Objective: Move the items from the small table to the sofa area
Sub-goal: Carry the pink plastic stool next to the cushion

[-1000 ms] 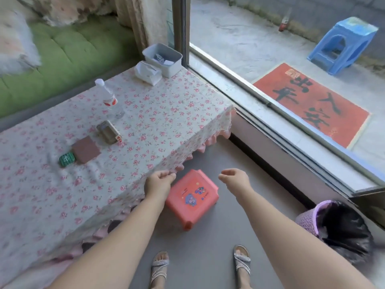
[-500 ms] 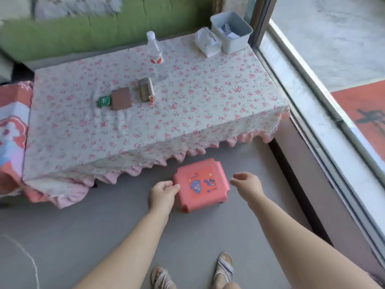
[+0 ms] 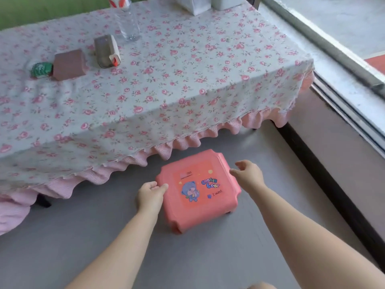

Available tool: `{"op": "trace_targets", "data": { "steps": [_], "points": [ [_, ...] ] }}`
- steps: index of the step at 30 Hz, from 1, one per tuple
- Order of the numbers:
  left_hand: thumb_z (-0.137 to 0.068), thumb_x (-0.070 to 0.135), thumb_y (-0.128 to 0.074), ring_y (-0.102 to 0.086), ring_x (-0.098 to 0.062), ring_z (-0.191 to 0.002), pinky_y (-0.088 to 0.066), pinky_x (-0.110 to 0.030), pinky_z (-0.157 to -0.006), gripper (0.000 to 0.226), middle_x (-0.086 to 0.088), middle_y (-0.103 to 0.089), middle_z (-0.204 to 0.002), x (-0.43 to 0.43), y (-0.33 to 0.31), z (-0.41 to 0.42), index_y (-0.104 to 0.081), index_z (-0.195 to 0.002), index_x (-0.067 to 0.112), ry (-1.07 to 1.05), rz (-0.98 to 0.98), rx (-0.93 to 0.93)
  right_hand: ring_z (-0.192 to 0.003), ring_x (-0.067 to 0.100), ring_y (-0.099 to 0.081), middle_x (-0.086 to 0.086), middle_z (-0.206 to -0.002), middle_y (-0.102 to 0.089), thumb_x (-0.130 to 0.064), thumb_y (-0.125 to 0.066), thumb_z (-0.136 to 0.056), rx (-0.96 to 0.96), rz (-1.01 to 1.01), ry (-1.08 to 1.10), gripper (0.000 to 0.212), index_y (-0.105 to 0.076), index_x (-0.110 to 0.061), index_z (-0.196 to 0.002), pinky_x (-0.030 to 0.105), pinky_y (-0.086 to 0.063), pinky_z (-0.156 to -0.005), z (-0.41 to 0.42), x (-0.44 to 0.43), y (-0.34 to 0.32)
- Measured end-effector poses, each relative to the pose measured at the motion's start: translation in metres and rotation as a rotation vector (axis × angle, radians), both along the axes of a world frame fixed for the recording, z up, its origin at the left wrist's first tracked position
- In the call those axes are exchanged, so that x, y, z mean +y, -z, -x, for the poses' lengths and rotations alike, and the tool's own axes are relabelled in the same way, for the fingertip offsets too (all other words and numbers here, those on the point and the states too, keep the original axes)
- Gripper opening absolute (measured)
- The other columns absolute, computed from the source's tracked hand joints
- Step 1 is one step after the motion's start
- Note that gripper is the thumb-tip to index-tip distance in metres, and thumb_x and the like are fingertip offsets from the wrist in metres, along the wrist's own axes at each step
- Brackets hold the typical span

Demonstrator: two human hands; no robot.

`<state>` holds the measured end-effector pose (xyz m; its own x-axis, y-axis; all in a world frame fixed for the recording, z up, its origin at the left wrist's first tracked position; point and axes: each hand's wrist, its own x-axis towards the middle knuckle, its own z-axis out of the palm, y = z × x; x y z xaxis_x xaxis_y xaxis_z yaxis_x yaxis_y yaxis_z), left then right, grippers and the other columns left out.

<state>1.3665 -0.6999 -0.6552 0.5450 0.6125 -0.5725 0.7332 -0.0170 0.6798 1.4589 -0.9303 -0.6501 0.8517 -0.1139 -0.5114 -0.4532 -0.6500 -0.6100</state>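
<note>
A low table under a floral cloth (image 3: 166, 90) carries a clear water bottle (image 3: 127, 24), a grey and white pack (image 3: 106, 51), a brown wallet-like block (image 3: 69, 64) and a small green item (image 3: 40, 68). A white tissue box (image 3: 194, 6) and a white bin (image 3: 227, 1) stand at its far edge, cut off by the frame. On the floor in front sits a pink plastic stool (image 3: 198, 190). My left hand (image 3: 151, 195) grips its left edge, thumb on top. My right hand (image 3: 248, 177) curls on its right edge.
The green sofa (image 3: 31, 11) runs behind the table at the top left. A sliding-door track and dark sill (image 3: 333, 184) border the grey floor on the right. A pink blanket (image 3: 10, 213) hangs at the left edge.
The view has dropped and moved closer to the stool. Both hands have closed in from beside the stool onto its left and right edges.
</note>
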Motion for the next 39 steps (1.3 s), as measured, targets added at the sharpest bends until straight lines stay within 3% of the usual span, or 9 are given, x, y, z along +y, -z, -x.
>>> {"op": "trace_targets", "data": {
  "steps": [6, 10, 13, 18, 22, 26, 30, 36, 39],
  "points": [
    [-0.079, 0.032, -0.07, -0.045, -0.032, -0.128, -0.035, -0.039, -0.107, 0.075, -0.018, -0.044, -0.142, 0.003, 0.101, 0.002, -0.038, -0.138, 0.0, 0.011, -0.044, 0.077, -0.126, 0.029, -0.046, 0.012, -0.138, -0.048, -0.026, -0.062, -0.08, -0.015, 0.107, 0.039, 0.058, -0.046, -0.011, -0.134, 0.036, -0.039, -0.099, -0.014, -0.013, 0.098],
    [-0.074, 0.038, -0.073, -0.06, -0.033, -0.103, -0.049, -0.041, -0.09, 0.059, -0.019, -0.061, -0.118, 0.003, 0.146, 0.009, -0.054, -0.114, -0.002, -0.016, 0.082, 0.055, -0.122, 0.03, -0.049, 0.013, -0.137, -0.047, -0.045, -0.062, -0.077, 0.022, 0.077, 0.01, 0.069, -0.042, -0.015, -0.136, 0.038, -0.042, -0.098, -0.018, -0.019, 0.141],
    [-0.07, 0.037, -0.077, -0.064, -0.031, -0.091, -0.051, -0.038, -0.078, 0.058, -0.018, -0.064, -0.109, 0.006, 0.162, 0.008, -0.054, -0.108, -0.001, -0.096, 0.183, -0.021, -0.105, 0.026, -0.057, 0.01, -0.127, -0.058, -0.048, -0.055, -0.083, 0.123, -0.144, -0.005, 0.051, -0.054, -0.017, -0.124, 0.032, -0.046, -0.08, -0.022, -0.022, 0.157],
    [-0.067, 0.029, -0.081, -0.065, -0.034, -0.095, -0.052, -0.047, -0.088, 0.07, -0.022, -0.064, -0.112, 0.006, 0.157, 0.006, -0.051, -0.119, -0.007, -0.165, 0.274, -0.079, -0.091, 0.024, -0.062, 0.009, -0.108, -0.065, -0.043, -0.063, -0.081, 0.08, -0.253, 0.02, 0.046, -0.06, -0.012, -0.115, 0.029, -0.046, -0.068, -0.013, -0.024, 0.161],
    [-0.068, 0.027, -0.08, -0.067, -0.029, -0.076, -0.052, -0.031, -0.063, 0.052, -0.02, -0.069, -0.095, 0.003, 0.135, 0.001, -0.061, -0.103, -0.006, -0.167, 0.311, -0.134, -0.09, 0.024, -0.064, 0.009, -0.103, -0.068, -0.045, -0.064, -0.079, 0.047, -0.27, 0.068, 0.048, -0.063, -0.008, -0.11, 0.03, -0.048, -0.074, -0.009, -0.028, 0.141],
    [-0.07, 0.021, -0.079, -0.063, -0.022, -0.061, -0.047, -0.027, -0.052, 0.029, -0.011, -0.066, -0.074, 0.001, 0.096, 0.0, -0.06, -0.079, 0.001, -0.168, 0.33, -0.176, -0.094, 0.028, -0.065, 0.011, -0.105, -0.068, -0.045, -0.065, -0.079, 0.026, -0.27, 0.11, 0.047, -0.063, -0.009, -0.109, 0.038, -0.052, -0.087, 0.0, -0.031, 0.105],
    [-0.07, 0.02, -0.079, -0.063, -0.022, -0.059, -0.049, -0.026, -0.052, 0.023, -0.006, -0.068, -0.063, 0.003, 0.03, 0.011, -0.06, -0.071, 0.007, -0.145, 0.334, -0.16, -0.093, 0.029, -0.066, 0.011, -0.103, -0.069, -0.043, -0.064, -0.08, 0.052, -0.27, 0.136, 0.043, -0.062, -0.011, -0.108, 0.04, -0.053, -0.084, 0.017, -0.032, 0.036],
    [-0.067, 0.021, -0.081, -0.066, -0.024, -0.066, -0.053, -0.031, -0.062, 0.021, -0.008, -0.069, -0.071, 0.013, -0.066, 0.024, -0.064, -0.072, 0.009, -0.114, 0.327, -0.141, -0.092, 0.029, -0.066, 0.011, -0.103, -0.069, -0.039, -0.065, -0.081, 0.073, -0.278, 0.166, 0.03, -0.061, -0.015, -0.099, 0.041, -0.054, -0.085, 0.033, -0.027, -0.067],
    [-0.065, 0.023, -0.082, -0.067, -0.025, -0.067, -0.055, -0.034, -0.068, 0.022, -0.007, -0.07, -0.069, 0.017, -0.109, 0.028, -0.065, -0.071, 0.01, -0.099, 0.319, -0.133, -0.093, 0.028, -0.066, 0.01, -0.104, -0.069, -0.04, -0.065, -0.08, 0.104, -0.285, 0.168, 0.039, -0.062, -0.012, -0.106, 0.043, -0.053, -0.087, 0.041, -0.026, -0.117]
  ]
}}
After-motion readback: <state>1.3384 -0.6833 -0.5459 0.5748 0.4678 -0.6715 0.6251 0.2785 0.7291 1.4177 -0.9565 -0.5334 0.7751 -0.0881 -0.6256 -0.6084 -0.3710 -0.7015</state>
